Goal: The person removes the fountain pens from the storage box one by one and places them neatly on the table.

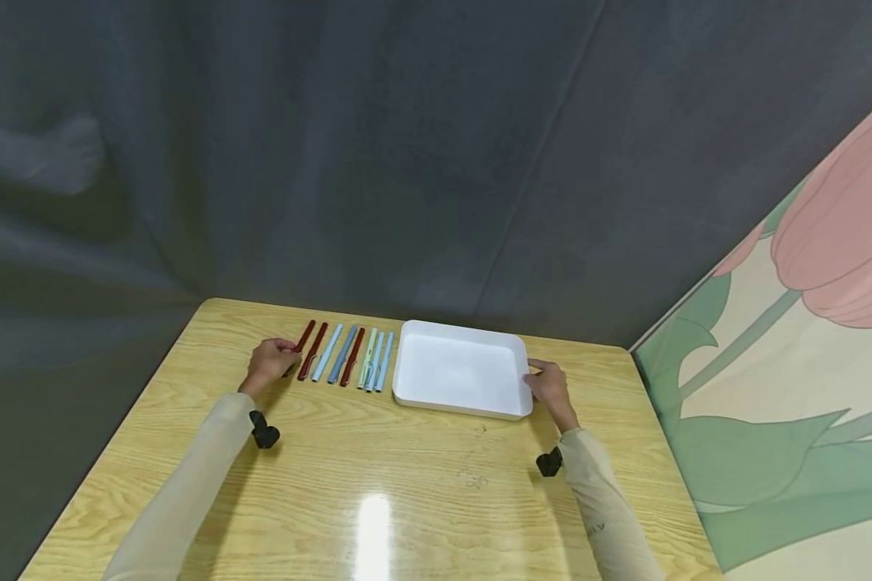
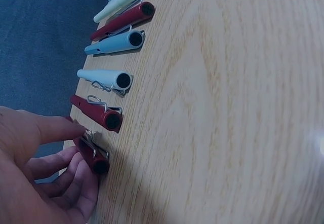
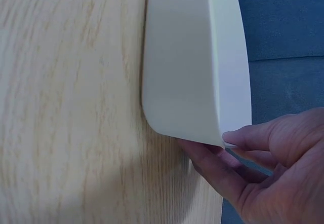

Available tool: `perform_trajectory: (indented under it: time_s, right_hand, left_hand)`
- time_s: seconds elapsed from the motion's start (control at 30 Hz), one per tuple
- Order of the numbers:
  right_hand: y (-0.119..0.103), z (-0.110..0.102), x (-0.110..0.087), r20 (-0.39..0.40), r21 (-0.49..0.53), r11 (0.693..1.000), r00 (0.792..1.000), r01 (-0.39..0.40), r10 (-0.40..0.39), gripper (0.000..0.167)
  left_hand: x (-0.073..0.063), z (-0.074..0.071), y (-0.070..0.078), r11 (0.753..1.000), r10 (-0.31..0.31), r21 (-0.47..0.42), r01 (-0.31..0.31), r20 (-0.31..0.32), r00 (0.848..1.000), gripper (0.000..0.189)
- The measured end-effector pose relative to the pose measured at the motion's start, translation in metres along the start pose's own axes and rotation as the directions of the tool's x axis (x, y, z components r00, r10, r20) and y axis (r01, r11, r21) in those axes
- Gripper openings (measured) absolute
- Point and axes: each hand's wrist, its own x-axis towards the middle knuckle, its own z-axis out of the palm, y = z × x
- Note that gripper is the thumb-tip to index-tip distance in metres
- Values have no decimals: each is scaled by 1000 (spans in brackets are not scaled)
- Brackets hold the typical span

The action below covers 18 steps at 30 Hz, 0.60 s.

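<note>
At the left end of a row of capped pens, my left hand (image 1: 270, 361) pinches a dark red pen (image 2: 91, 154) between thumb and fingers. Its wire clip faces up, and the fingers hide part of the barrel. Close beside it lies another dark red pen (image 2: 98, 112), then a pale blue pen (image 2: 106, 78) and a medium blue pen (image 2: 115, 43). To the right of the row stands a shallow white tray (image 1: 461, 409). My right hand (image 3: 268, 158) grips the tray's right wall, thumb at the rim and fingers against the outside.
Further along the row are a third dark red pen (image 1: 352, 357), a pale green pen (image 1: 366, 357) and light blue pens (image 1: 383, 363). Everything lies on a wooden table (image 1: 320, 492). A dark curtain (image 1: 378, 161) hangs behind its far edge, and a flower-patterned wall (image 1: 770, 387) borders the right.
</note>
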Motion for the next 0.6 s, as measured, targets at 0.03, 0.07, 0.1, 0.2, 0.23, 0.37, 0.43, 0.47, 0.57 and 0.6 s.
perform_trajectory:
  time_s: [0.03, 0.07, 0.1, 0.2, 0.23, 0.37, 0.43, 0.47, 0.57, 0.6]
  right_hand:
    - [0, 0, 0, -2, -11, 1000, 1000, 5, -5, 41]
    - [0, 1, 1, -7, -23, 1000, 1000, 9, -9, 40]
    - [1, 1, 1, -10, -33, 999, 1000, 16, -17, 40]
    - [1, -1, 1, -21, -51, 998, 999, 29, -30, 38]
    - [0, -1, 0, -19, -49, 998, 999, 30, -31, 39]
    - [0, -2, 1, -5, -44, 998, 999, 34, -34, 40]
    - [0, -1, 1, 8, -53, 998, 999, 35, -35, 41]
    - [0, -1, 1, 12, -61, 997, 999, 39, -38, 42]
    - [1, -1, -2, 5, -96, 994, 999, 50, -50, 47]
    - [1, -1, -3, -8, -106, 993, 998, 58, -59, 48]
  left_hand:
    - [0, -1, 0, 1000, 3, -1, -2, 4, 1000, 31]
    - [0, -2, 0, 1000, 4, -2, -4, 10, 1000, 32]
    - [0, -3, 0, 1000, 6, -3, -6, 18, 1000, 33]
    - [1, -3, 0, 1000, 13, -3, -13, 35, 999, 36]
    - [1, -4, 1, 1000, 12, -2, -12, 38, 999, 36]
    - [0, -5, 3, 1000, 14, 3, -15, 35, 999, 39]
    - [1, -4, 3, 999, 32, 20, -33, 25, 999, 40]
    - [1, -4, 4, 998, 51, 32, -52, 17, 999, 42]
    - [3, -2, 5, 990, 124, 69, -123, -8, 992, 50]
    - [4, -1, 5, 986, 150, 76, -148, -15, 989, 52]
